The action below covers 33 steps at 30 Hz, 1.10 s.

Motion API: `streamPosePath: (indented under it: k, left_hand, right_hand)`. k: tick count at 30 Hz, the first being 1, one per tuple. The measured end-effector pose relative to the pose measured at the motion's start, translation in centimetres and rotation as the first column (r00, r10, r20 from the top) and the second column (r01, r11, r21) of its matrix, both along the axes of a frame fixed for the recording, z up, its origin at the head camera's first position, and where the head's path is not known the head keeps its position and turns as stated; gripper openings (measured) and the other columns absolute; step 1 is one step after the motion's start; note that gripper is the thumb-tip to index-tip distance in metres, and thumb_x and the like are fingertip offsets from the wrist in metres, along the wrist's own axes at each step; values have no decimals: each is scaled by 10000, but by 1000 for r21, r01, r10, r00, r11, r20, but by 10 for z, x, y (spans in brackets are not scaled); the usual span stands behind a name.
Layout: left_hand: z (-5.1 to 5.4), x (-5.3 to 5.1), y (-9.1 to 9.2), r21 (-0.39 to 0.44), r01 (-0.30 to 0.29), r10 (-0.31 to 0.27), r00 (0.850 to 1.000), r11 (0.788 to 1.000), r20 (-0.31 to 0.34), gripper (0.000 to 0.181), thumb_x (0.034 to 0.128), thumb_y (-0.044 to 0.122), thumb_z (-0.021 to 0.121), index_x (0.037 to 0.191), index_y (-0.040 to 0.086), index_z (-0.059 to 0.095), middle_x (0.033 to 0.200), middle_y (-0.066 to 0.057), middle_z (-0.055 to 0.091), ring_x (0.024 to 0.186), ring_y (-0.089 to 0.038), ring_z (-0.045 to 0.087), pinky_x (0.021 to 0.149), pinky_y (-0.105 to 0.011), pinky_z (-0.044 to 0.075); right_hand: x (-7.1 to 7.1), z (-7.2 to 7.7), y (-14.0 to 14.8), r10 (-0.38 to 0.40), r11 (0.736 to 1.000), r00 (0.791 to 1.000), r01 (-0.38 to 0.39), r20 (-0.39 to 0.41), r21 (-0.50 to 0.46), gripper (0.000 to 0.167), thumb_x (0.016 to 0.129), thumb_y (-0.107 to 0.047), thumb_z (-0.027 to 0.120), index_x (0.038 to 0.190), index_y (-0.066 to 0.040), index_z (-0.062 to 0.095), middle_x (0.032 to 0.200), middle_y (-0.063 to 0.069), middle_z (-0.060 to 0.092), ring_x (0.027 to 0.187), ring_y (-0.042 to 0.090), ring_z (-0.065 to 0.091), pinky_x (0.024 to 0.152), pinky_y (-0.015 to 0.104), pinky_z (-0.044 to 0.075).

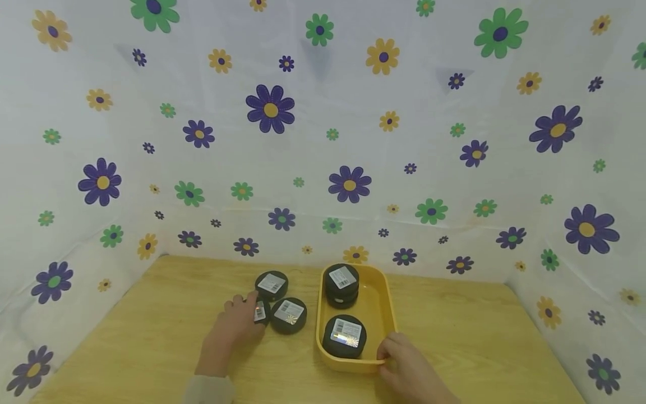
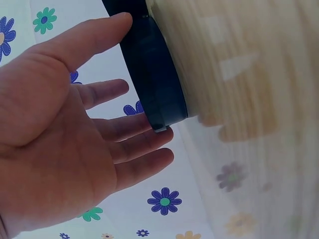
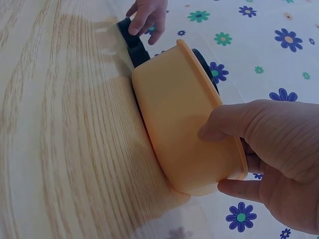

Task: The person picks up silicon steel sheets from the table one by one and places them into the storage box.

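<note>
My left hand grips a flat black disc with a silvery-white label, left of the bin. Thumb and fingertips touch opposite parts of its edge in the left wrist view, where the disc appears side-on. Two similar labelled discs lie beside it, one behind and one to the right. My right hand pinches the rim of a yellow bin at its near right corner, thumb outside. Inside the bin stand a stack of black discs at the far left and another disc at the near left.
The bin stands on a light wood-grain tabletop. White cloth with printed flowers hangs behind the table and along both sides. The loose discs sit close to the bin's left wall.
</note>
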<state>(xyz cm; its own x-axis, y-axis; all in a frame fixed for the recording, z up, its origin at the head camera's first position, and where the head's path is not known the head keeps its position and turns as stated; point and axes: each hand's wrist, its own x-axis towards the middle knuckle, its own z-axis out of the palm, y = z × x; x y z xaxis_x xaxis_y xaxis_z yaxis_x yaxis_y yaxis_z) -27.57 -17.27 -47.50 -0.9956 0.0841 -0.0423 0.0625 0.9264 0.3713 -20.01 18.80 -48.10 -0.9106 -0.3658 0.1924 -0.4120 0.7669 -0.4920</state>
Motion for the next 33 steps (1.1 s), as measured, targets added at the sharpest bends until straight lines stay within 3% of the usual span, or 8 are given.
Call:
streamPosePath:
  k: [7, 21, 33]
  left_hand:
    - [0, -3, -1, -34, 5, -5, 1000, 999, -18, 739, 795, 215, 733, 1401, -49, 403, 1164, -296, 496, 993, -406, 485, 847, -578, 455]
    - [-1, -5, -7, -36, 11, -13, 999, 999, -39, 808, 712, 284, 785, 1380, -7, 436, 1048, -232, 527, 933, -384, 524, 750, -536, 490]
    - [-1, -9, -11, -15, -8, 7, 999, 1000, -32, 860, 652, 334, 789, 1379, 32, 442, 1059, -227, 551, 932, -377, 538, 704, -516, 492]
  right_hand:
    - [0, 2, 1, -6, 1000, 1000, 6, 29, -6, 227, 757, -29, 721, 801, -211, 593, 844, -127, 480, 817, 63, 466, 768, 298, 505]
    - [1, -2, 3, 8, 1000, 996, -8, -94, -6, 232, 727, -43, 732, 789, -205, 578, 840, -148, 474, 811, 33, 450, 746, 267, 495]
    - [-1, -2, 3, 7, 1000, 1000, -7, -20, -3, 224, 759, -64, 732, 806, -223, 581, 848, -144, 475, 813, 45, 454, 750, 269, 495]
